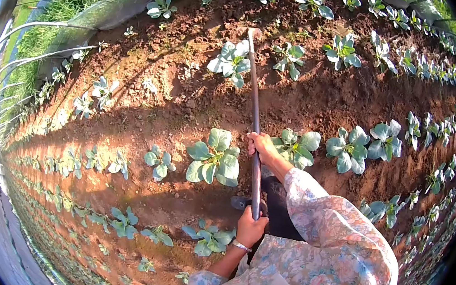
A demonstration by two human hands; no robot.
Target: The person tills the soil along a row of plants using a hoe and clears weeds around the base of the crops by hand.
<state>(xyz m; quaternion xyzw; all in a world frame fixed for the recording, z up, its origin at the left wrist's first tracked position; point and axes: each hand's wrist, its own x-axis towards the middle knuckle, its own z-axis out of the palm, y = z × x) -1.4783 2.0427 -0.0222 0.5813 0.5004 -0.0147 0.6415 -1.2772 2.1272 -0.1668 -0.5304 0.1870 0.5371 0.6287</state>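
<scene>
A long-handled hoe (255, 98) reaches away from my body across the soil. Its blade (250, 31) rests at the loosened dirt near the far row. My left hand (251, 228), with a bracelet at the wrist, is closed around the handle near its butt end. Farther up the shaft, my right hand (264, 148) is wrapped around it too. A leafy young plant (230, 61) stands just left of the shaft, close below the blade. Another large plant (215, 157) grows left of my hands, and a third (297, 148) is partly hidden behind my right hand.
Rows of similar seedlings (348, 149) run across the brown soil (145, 127) on both sides. Curved hoops (47, 54) and plastic sheeting (136, 5) edge the bed at the left and back. A shoe (240, 202) shows beside the handle's lower end.
</scene>
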